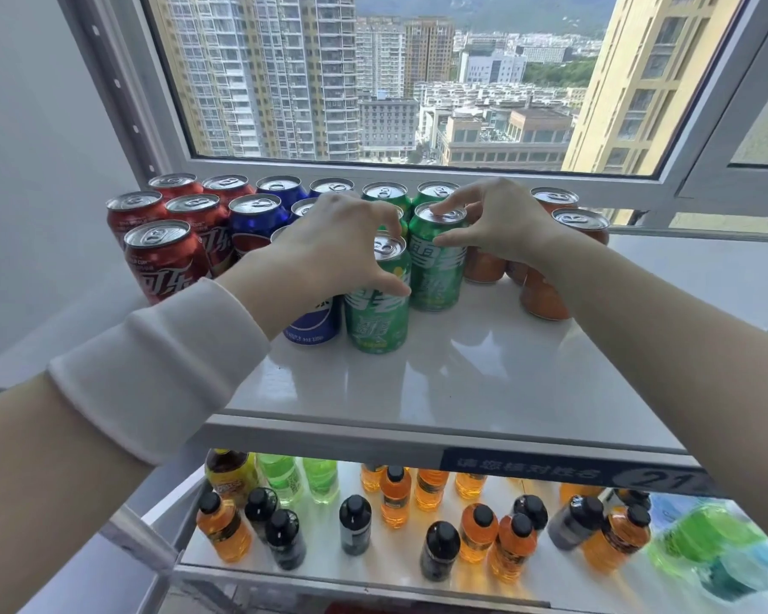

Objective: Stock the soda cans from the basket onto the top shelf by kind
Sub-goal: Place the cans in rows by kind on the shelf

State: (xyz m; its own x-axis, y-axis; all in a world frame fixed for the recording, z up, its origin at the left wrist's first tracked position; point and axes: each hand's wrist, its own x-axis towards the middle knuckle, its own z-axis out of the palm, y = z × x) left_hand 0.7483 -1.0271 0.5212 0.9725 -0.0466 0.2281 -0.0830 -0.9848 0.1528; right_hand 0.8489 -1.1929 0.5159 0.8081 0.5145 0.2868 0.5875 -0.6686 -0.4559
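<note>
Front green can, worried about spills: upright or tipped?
Upright: front green can stands base-down on the top shelf, lid up, left hand gripping it.

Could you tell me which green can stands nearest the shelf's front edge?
The front green can, gripped by the left hand beside the front blue can; the second green can, held by the right hand, and the others stand further back.

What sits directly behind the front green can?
A middle green can, mostly covered by the left hand gripping the front green can; behind that, a rear green can.
</note>
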